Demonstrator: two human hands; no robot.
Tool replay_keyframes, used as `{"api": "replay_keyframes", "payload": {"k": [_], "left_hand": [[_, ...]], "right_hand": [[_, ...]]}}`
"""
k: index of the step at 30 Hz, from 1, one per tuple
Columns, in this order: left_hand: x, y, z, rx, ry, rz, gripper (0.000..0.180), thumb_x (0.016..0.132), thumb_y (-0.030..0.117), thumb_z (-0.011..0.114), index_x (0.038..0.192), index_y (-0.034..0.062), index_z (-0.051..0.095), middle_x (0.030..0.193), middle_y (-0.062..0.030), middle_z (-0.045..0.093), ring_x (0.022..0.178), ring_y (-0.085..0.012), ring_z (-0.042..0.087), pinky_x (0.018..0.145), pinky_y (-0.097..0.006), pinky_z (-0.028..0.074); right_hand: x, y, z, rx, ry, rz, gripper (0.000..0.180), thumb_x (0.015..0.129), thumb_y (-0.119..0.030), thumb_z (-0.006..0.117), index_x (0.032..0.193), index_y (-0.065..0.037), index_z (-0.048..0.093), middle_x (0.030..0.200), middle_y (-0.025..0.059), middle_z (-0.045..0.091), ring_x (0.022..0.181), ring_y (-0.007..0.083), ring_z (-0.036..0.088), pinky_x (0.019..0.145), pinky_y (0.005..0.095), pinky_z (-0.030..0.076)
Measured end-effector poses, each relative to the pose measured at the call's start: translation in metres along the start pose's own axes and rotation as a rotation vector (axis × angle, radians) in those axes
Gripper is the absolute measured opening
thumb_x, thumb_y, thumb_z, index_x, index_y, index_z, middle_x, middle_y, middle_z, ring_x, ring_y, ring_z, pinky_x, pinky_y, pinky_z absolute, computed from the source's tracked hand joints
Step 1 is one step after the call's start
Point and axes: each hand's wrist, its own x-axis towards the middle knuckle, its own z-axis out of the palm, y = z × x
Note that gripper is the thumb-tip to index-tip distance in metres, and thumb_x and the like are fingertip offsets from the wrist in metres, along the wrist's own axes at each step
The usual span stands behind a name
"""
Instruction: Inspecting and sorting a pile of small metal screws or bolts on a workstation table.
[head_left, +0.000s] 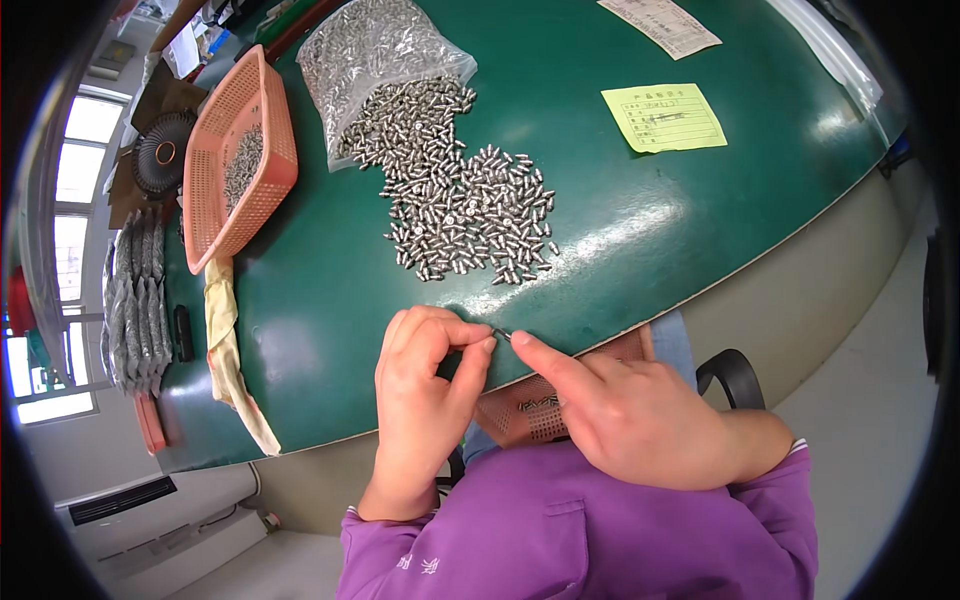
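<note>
At the near edge of the green tabletop, my left hand [425, 365] pinches a small dark metal part [502, 335] between thumb and index finger. My right hand [640, 410] comes in from the other side, its index fingertip at the part's end. Its other fingers curl under the palm; whether they hold anything is hidden. Beyond my hands lies a spread pile of small silvery metal fittings [470, 215]. It runs out of the mouth of a clear plastic bag [375, 45] full of the same pieces. Under the table edge, a pinkish basket [495, 415] on my lap holds several small parts.
A pink plastic basket [275, 185] with small metal parts stands at the left. A yellowish cloth [225, 350] lies in front of it, near stacked bags [138, 300] and a small fan [165, 152]. A yellow-green card [665, 118] and a paper slip [665, 25] lie at the far right.
</note>
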Motion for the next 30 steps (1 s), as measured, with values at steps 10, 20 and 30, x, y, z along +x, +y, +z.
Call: {"api": "replay_keyframes", "payload": {"k": [10, 20, 30], "left_hand": [[0.0010, 0.0010, 0.0005, -0.005, -0.007, 0.011, 0.013, 0.077, -0.001, 0.078, 0.084, 0.0043, 0.068, 0.084, -0.0075, 0.064, 0.079, -0.0256, 0.060, 0.071, -0.037, 0.049], [0.0019, -0.0016, -0.0002, -0.011, -0.012, 0.020, 0.014, 0.077, -0.002, 0.077, 0.085, 0.0043, 0.068, 0.085, -0.0077, 0.065, 0.080, -0.0260, 0.060, 0.070, -0.037, 0.049], [0.0032, -0.0001, 0.0003, -0.029, -0.033, -0.020, 0.014, 0.077, -0.002, 0.077, 0.084, 0.0036, 0.067, 0.084, -0.0084, 0.064, 0.081, -0.0273, 0.060, 0.073, -0.038, 0.049]], "right_hand": [[-0.0021, -0.0055, -0.0036, -0.063, -0.012, 0.078, 0.064, 0.082, 0.002, 0.064, 0.145, -0.003, 0.054, 0.102, 0.0100, 0.068, 0.077, 0.0226, 0.066, 0.058, 0.0344, 0.056], [0.0024, -0.0060, -0.0060, -0.075, -0.050, 0.053, 0.064, 0.081, 0.003, 0.064, 0.144, 0.000, 0.054, 0.101, 0.0102, 0.067, 0.076, 0.0210, 0.065, 0.057, 0.0334, 0.056], [0.0044, -0.0006, -0.0071, -0.020, -0.059, 0.002, 0.071, 0.083, -0.006, 0.064, 0.150, 0.007, 0.042, 0.080, 0.0191, 0.062, 0.059, 0.0294, 0.064, 0.052, 0.0390, 0.053]]}}
